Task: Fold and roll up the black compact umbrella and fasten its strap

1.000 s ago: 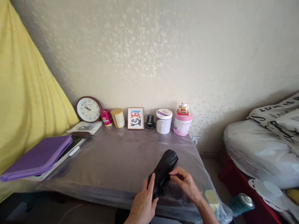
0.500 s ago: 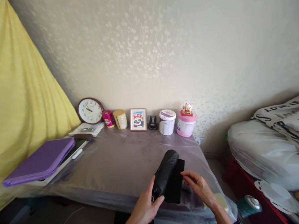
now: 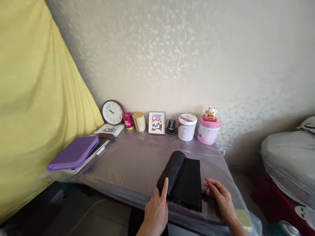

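Item under inspection: a black roll with a flat black flap spread out on its right side. It lies on the near part of the plastic-covered bench, between the two hands, close to the front edge.

Handling, as I judge it from where I stand: light enough for one hand, the roll padded and fairly firm, the flap thin and pliable. The roll's faint sheen suggests a smooth, slightly slippery surface; nothing about it looks fragile. The sound hold is around the near end of the roll, with the flap best pinched at its right edge.

Orientation: the long axis runs diagonally, near end to the left, far end away and to the right, roughly towards the white tub. The flap's right edge points almost straight away from the person.

Hands: the left hand has its index finger extended against the near end of the roll; its other fingers are partly hidden, so their grip cannot be told. The right hand is just beside the flap, thumb and index drawn close; whether they pinch anything cannot be told.
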The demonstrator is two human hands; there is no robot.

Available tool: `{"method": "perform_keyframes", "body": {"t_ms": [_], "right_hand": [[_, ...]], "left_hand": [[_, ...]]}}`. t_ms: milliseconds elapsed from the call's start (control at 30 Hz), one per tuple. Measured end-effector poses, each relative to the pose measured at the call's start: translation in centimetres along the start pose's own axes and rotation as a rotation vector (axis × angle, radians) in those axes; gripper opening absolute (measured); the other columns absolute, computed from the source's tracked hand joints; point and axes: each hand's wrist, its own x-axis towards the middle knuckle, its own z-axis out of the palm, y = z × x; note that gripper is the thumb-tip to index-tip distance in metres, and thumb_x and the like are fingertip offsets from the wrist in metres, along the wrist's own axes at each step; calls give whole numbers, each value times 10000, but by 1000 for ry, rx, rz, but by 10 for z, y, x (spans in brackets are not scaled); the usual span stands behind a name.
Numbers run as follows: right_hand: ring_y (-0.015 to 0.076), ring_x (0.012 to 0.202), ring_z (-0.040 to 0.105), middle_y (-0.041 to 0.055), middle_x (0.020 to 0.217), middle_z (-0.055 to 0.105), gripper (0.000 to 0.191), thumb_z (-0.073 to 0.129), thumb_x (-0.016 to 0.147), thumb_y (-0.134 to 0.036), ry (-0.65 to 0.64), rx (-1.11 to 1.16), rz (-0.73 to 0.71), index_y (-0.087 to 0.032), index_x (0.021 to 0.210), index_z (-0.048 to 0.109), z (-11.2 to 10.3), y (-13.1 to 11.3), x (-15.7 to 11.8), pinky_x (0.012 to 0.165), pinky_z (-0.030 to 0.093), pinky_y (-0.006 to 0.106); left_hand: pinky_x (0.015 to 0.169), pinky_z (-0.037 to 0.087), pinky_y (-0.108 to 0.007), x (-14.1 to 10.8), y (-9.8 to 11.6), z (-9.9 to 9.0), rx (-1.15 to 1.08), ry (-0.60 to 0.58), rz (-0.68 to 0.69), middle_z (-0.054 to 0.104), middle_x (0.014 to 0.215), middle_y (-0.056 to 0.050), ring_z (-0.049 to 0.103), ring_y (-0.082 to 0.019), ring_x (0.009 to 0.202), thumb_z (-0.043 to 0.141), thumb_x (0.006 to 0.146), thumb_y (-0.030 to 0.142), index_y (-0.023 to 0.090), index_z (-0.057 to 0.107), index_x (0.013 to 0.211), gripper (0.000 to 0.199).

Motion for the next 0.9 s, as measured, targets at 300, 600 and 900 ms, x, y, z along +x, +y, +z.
{"method": "perform_keyframes", "body": {"t_ms": [300, 600, 900], "right_hand": [[112, 587, 514, -9, 740, 616, 409, 693, 646, -476, -52, -41, -41, -176, 921, 643, 4, -3, -5, 590, 443, 209], [111, 588, 520, -13, 732, 625, 416, 690, 639, -494, -51, -52, -41, -182, 912, 649, 4, -4, -5, 596, 437, 205], [112, 564, 534, -17, 711, 631, 405, 720, 609, -455, -37, 114, -11, -183, 898, 640, 2, -2, -8, 561, 449, 212]], "left_hand": [[556, 428, -247, 19, -24, -3, -616, -155, -85, 588, 712, 26, 569, -133, 532, 394, 760, 158, 281, 12, 1414, 768], [729, 433, -294, 32, -32, 4, -699, -49, -157, 615, 912, -85, 615, -209, 795, 569, 651, 194, 165, 422, 1185, 555], [420, 383, -241, 9, -28, -40, -949, -214, 31, 400, 414, 69, 405, -100, 339, 390, 756, 458, 214, 429, 621, 281]]}}
